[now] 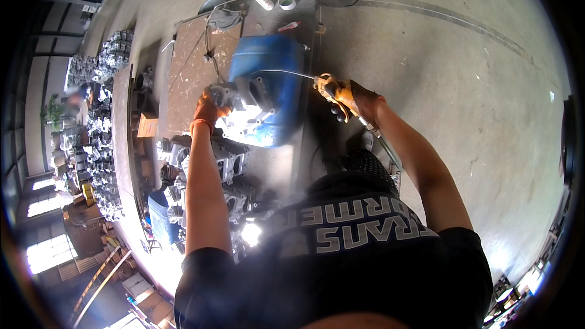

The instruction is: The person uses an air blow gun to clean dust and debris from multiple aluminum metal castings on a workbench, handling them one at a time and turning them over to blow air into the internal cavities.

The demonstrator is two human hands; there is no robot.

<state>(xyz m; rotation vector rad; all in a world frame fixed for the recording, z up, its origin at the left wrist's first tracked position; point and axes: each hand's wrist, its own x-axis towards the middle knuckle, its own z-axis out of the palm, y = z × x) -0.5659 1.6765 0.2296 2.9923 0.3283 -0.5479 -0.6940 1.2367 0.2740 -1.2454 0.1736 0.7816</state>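
My left hand [208, 111], in an orange glove, is closed on the near left side of a grey metal casting [255, 99]. The casting is over a blue plastic drum [267, 52] that lies on the table, and glare washes out its lower part. In my gloved right hand [359, 101] is an air blow gun [326, 85], my fingers wrapped round its handle. From the gun a long thin bent nozzle [286, 72] reaches left, its tip end by the top of the casting. A hose [390, 151] runs down from the gun's handle.
Several metal castings [228, 164] are heaped by my left forearm. On the brown tabletop [186, 55] are a dark cable, a roll of tape [286, 2] and a small red-and-white item [289, 26]. An orange box [147, 125] stands left; more castings [100, 128] are stacked beyond.
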